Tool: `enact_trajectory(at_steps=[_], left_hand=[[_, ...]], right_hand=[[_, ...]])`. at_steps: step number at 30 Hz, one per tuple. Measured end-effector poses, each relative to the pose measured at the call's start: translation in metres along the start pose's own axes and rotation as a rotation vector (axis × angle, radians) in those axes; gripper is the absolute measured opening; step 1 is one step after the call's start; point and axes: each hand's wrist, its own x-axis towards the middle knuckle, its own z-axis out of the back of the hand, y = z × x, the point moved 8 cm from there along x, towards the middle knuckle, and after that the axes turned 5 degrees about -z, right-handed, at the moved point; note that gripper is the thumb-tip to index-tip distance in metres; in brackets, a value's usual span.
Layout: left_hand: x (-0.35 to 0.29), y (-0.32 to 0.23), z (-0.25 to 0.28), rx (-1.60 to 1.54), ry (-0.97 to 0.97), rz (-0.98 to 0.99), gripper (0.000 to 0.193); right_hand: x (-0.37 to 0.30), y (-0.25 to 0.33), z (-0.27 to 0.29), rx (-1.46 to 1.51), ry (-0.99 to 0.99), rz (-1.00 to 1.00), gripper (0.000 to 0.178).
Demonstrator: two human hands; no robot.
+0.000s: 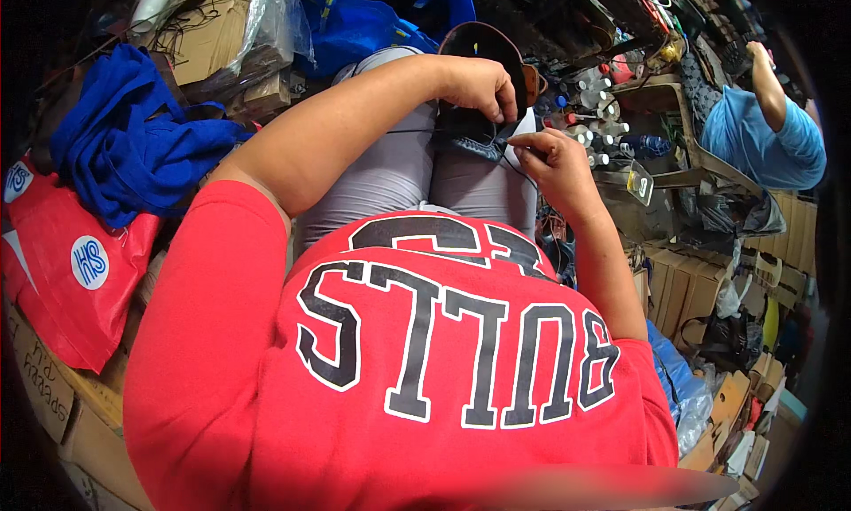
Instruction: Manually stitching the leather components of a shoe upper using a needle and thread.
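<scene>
Person is sitting in a red shirt (461,351), grey trousers (363,174) showing below. Dark item (474,143), shoe-like, is lying on the lap toward the knees, between the two hands. Left hand (479,87) is reaching over it from the left, fingers bending down close to its surface; can't tell if they're gripping. Right hand (557,163) is coming in from the right, thumb and forefinger pointing at the item's near edge; gap too small to tell whether they're pinching anything.

Around: blue cloth (133,139) is lying at left above a red bag (97,312). Blue bag (377,23) is sitting beyond the knees. Bottles (596,94) are standing clustered right of the item. Co-worker in a blue shirt (753,139) is raising an arm at far right. Cardboard (678,289) is stacking up below the co-worker.
</scene>
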Motion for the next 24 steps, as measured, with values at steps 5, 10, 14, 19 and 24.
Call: enact_trajectory(at_steps=[5, 10, 14, 19, 24], left_hand=[[0.006, -0.001, 0.001, 0.108, 0.021, -0.054, 0.022], [-0.003, -0.008, 0.002, 0.128, 0.072, -0.12, 0.027], [-0.005, -0.006, 0.002, 0.187, 0.023, -0.097, 0.028], [-0.03, -0.02, 0.015, 0.344, -0.363, -0.16, 0.031], [-0.096, -0.03, 0.02, 0.433, -0.655, -0.081, 0.041]], right_hand=[[0.01, -0.021, -0.01, 0.171, 0.034, 0.001, 0.016], [0.018, -0.04, -0.021, 0.456, 0.222, -0.054, 0.015], [0.022, -0.039, -0.028, 0.375, 0.1, -0.101, 0.014], [0.007, -0.003, -0.01, 0.174, -0.059, 0.162, 0.021], [-0.012, 0.01, -0.007, 0.082, -0.156, 0.208, 0.028]])
